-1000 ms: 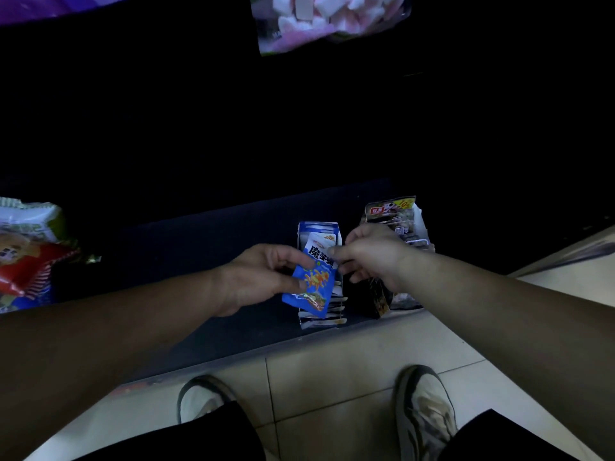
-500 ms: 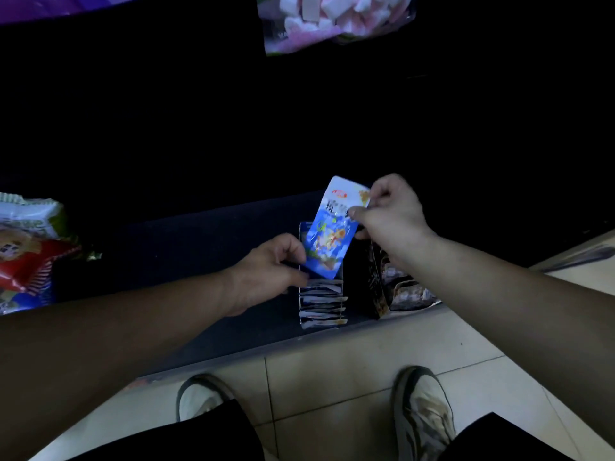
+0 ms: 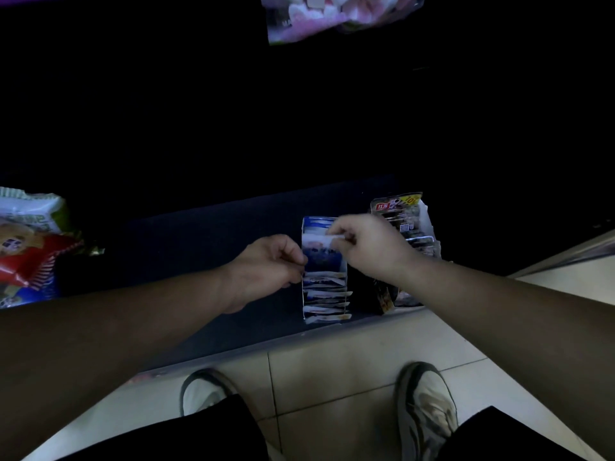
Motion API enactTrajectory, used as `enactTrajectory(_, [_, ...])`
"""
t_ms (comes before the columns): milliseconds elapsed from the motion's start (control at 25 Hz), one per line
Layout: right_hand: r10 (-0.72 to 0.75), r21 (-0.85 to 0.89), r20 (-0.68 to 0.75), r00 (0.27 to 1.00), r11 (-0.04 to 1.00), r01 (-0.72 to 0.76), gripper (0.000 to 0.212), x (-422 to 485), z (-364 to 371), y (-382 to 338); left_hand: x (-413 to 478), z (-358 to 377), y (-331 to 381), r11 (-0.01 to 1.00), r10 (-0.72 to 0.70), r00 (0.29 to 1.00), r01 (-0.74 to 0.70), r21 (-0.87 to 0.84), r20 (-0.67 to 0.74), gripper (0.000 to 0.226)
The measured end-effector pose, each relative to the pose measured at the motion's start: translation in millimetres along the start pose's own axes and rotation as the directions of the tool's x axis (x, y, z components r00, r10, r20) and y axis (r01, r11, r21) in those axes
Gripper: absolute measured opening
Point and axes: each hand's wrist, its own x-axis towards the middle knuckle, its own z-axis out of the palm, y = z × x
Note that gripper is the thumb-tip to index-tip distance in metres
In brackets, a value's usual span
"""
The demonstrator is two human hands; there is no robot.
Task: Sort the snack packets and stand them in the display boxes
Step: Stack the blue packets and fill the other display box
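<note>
1. Blue packet point(image 3: 323, 258) (white top, print blurred) stands upright in the blue box point(image 3: 310, 296) on the shelf point(image 3: 199, 247).
2. Right grip point(image 3: 369, 249) pinches its top.
3. Left grip point(image 3: 266, 265) curls onto the box's left wall.

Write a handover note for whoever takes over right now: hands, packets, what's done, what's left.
Right hand: pinches the top edge of a blue packet standing at the back of the blue display box.
Left hand: fingers curled at that box's left edge; grip unclear.
Done: a row of blue packets stands in front of it; the dark display box alongside holds dark packets.
Left: seat and release this packet. Large snack bags lie far left on the shelf.
</note>
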Motion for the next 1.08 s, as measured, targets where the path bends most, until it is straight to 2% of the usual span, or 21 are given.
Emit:
enactTrajectory(80, [0.058, -0.012, 0.118, 0.991, 0.998, -0.057, 0.012, -6, 5, 4, 0, -1, 1, 0.999, 0.009, 0.998, -0.007, 0.036, -0.059, 0.024])
enactTrajectory(160, [0.118, 0.067, 0.243, 0.963, 0.988, -0.138, 0.012, -8, 5, 3, -2, -1, 5, 0.997, 0.053, 0.993, -0.046, 0.069, -0.105, 0.032])
enactTrajectory(240, [0.143, 0.11, 0.347, 0.927, 0.975, -0.191, 0.014, -8, 0, 1, -5, 1, 10, 0.983, 0.122, 0.992, -0.117, 0.143, -0.027, 0.039])
enactTrajectory(280, [0.152, 0.128, 0.343, 0.927, 0.97, -0.207, 0.016, -6, -3, 1, -6, 2, 12, 0.975, 0.127, 0.991, -0.132, 0.178, 0.042, 0.04])
enactTrajectory(360, [0.151, 0.152, 0.185, 0.971, 0.972, -0.18, 0.015, 0, -8, 3, -8, 4, 12, 0.971, 0.087, 0.989, -0.111, 0.212, 0.122, 0.04])
enactTrajectory(440, [0.098, 0.017, 0.029, 0.995, 0.995, -0.098, 0.012, 5, -7, 7, -7, 2, 8, 0.973, 0.062, 0.991, -0.086, 0.215, 0.114, 0.04])
enactTrajectory(520, [0.067, -0.159, 0.025, 0.997, 0.985, -0.063, 0.026, 10, -1, 5, -4, -1, 4, 0.978, 0.053, 0.994, -0.072, 0.194, 0.1, 0.04])
enactTrajectory(600, [0.086, -0.231, 0.023, 0.996, 0.97, -0.078, 0.033, 17, 7, 4, -3, -3, 2, 0.98, 0.052, 0.993, -0.071, 0.185, 0.11, 0.04])
enactTrajectory(760, [0.075, -0.297, -0.014, 0.997, 0.952, -0.076, 0.027, 27, 11, 1, -5, -4, 0, 0.978, 0.046, 0.99, -0.072, 0.196, 0.136, 0.042])
enactTrajectory(840, [-0.012, -0.513, 0.053, 0.999, 0.858, 0.037, 0.028, 24, 12, 1, -6, -6, 0, 0.976, 0.04, 0.99, -0.068, 0.205, 0.137, 0.043])
enactTrajectory(920, [-0.158, -0.718, 0.107, 0.982, 0.67, 0.187, 0.028, 18, 15, 5, -5, -8, -2, 0.975, 0.033, 0.989, -0.063, 0.213, 0.141, 0.043])
enactTrajectory(960, [-0.177, -0.776, 0.137, 0.975, 0.592, 0.217, 0.03, 16, 16, 6, -5, -8, -1, 0.976, 0.032, 0.989, -0.062, 0.21, 0.145, 0.043])
enactTrajectory(1000, [-0.189, -0.809, 0.128, 0.974, 0.548, 0.212, 0.031, 15, 16, 7, -4, -7, -1, 0.976, 0.031, 0.988, -0.062, 0.209, 0.148, 0.043])
enactTrajectory(1080, [-0.245, -0.808, 0.082, 0.966, 0.551, 0.209, 0.031, 17, 16, 8, -4, -7, -1, 0.977, 0.028, 0.988, -0.059, 0.203, 0.151, 0.043])
